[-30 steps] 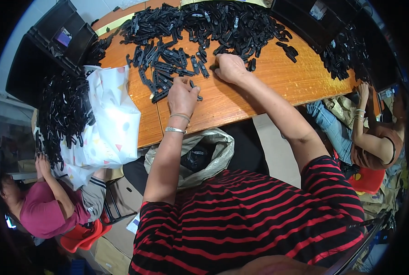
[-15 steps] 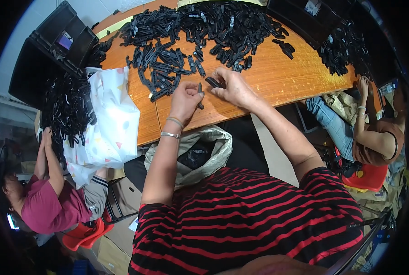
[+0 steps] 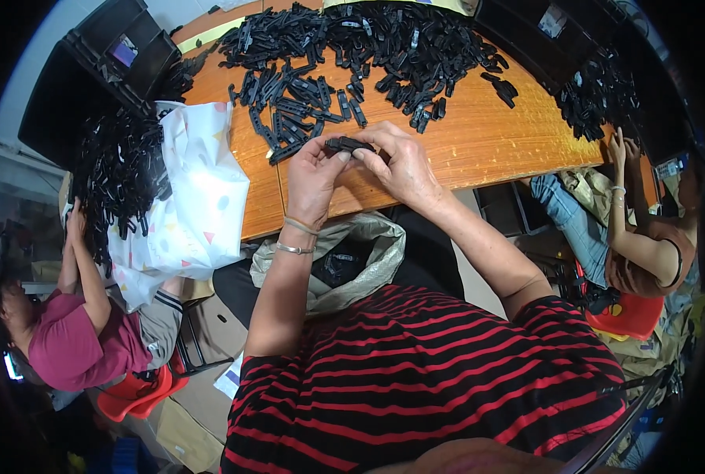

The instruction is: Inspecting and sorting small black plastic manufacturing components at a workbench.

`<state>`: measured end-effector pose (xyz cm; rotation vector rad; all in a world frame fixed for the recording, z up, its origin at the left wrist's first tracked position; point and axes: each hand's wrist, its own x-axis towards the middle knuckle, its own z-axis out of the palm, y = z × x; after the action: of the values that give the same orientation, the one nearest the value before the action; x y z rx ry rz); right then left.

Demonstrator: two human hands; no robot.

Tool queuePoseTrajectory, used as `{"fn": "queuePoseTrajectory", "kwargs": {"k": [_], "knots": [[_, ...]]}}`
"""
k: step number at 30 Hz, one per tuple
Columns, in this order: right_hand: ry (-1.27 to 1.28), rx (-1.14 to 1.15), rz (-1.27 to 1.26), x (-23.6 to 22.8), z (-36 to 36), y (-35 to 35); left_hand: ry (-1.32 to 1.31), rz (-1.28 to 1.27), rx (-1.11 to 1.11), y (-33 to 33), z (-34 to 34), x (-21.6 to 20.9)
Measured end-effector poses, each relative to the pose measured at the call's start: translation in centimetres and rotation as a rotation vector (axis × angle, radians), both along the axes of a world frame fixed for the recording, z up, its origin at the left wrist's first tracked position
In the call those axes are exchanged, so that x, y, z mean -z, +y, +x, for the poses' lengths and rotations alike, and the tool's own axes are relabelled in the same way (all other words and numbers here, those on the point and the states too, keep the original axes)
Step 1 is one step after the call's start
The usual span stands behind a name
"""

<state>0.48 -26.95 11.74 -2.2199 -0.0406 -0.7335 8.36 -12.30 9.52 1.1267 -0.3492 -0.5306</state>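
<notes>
Above the near edge of the wooden table, my left hand and my right hand meet at a slim black plastic piece. The fingers of both are closed on it, one hand at each end. Whether it is one part or two joined parts cannot be made out. Just beyond my left hand lies a loose group of long black plastic pieces. Behind that, a large heap of similar small black pieces spreads along the far side.
An open woven sack with something black inside sits at my lap. A white patterned plastic bag hangs over the table's left side. Black crates stand at both far corners. One person works at left, another at right.
My hands were apart, each with a black piece; they have come together. The left hand's piece has turned from upright to lying across. The view has shifted slightly.
</notes>
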Motion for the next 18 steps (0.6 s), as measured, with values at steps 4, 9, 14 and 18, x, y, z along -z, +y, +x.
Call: {"fn": "queuePoseTrajectory", "kwargs": {"k": [4, 9, 14, 18], "knots": [[0.03, -0.029, -0.016, -0.1, 0.1, -0.1, -0.022, 0.01, -0.026, 0.3, -0.3, -0.1], [0.049, -0.04, 0.065, -0.1, 0.1, 0.2, -0.164, 0.0, -0.091, 0.4, -2.1, -2.3], [0.17, -0.029, 0.37, -0.9, 0.1, 0.9, -0.339, 0.105, -0.161, 0.6, -3.2, -2.9], [0.282, -0.144, 0.495, -0.3, 0.2, 0.5, -0.483, 0.182, -0.147, 1.2, -2.9, -3.1]]}}
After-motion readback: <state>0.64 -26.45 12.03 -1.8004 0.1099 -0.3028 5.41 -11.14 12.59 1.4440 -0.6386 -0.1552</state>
